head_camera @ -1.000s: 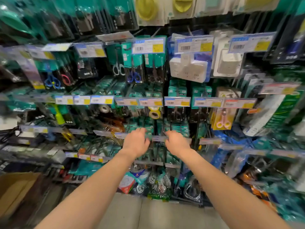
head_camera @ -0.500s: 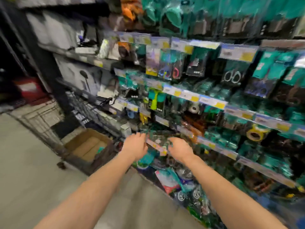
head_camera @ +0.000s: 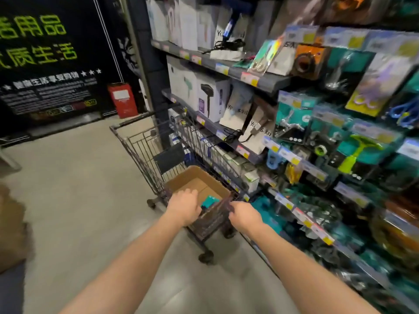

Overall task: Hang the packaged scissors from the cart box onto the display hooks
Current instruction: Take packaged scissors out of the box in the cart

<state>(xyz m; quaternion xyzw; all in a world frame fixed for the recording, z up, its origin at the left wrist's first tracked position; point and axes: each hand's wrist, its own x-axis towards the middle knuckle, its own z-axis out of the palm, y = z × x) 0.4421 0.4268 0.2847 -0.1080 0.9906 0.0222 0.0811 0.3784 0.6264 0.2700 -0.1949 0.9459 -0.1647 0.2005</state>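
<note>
By the cart box (head_camera: 192,177) — left hand (head_camera: 184,206), right hand (head_camera: 243,215); teal package (head_camera: 209,200) inside.

On the floor (head_camera: 79,200), close against the left of the shelving (head_camera: 267,81), a cart (head_camera: 140,152). Inside it at the near end a cardboard box (head_camera: 192,177), with a package (head_camera: 209,200), apparently scissors, in its near corner. Left grip (head_camera: 184,206) above the box's near edge, right grip (head_camera: 243,215) at the cart's near rim; display hooks (head_camera: 328,141) farther right.
</note>
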